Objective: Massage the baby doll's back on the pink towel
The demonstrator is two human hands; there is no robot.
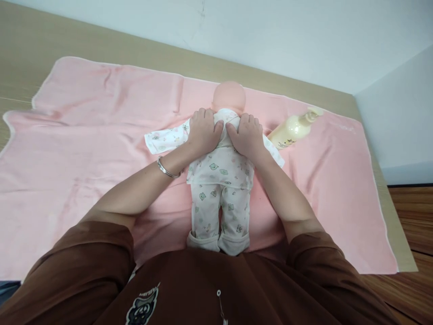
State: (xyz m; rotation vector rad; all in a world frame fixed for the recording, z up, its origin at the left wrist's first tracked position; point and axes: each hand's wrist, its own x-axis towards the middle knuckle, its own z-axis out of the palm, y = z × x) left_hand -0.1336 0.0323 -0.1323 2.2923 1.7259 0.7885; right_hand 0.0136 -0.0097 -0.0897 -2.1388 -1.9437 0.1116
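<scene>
A baby doll (221, 167) in a white printed shirt and trousers lies stretched out on a pink mat (101, 180), its bald head (229, 95) away from me. No face shows on it, and its sleeves spread out to both sides. My left hand (204, 131) is on the shoulder at the left, fingers curled over the top and thumb on the shirt. In the same way my right hand (248, 136) grips the other shoulder. The two thumbs point toward each other near the collar, a small gap between them. My fingertips are partly hidden.
A pale yellow pump bottle (292, 130) lies slanted on the mat, just right of the doll's sleeve. The mat covers a wooden tabletop (135, 45), which meets a white wall (270, 36) at the back. Wood flooring (412, 216) shows at the right.
</scene>
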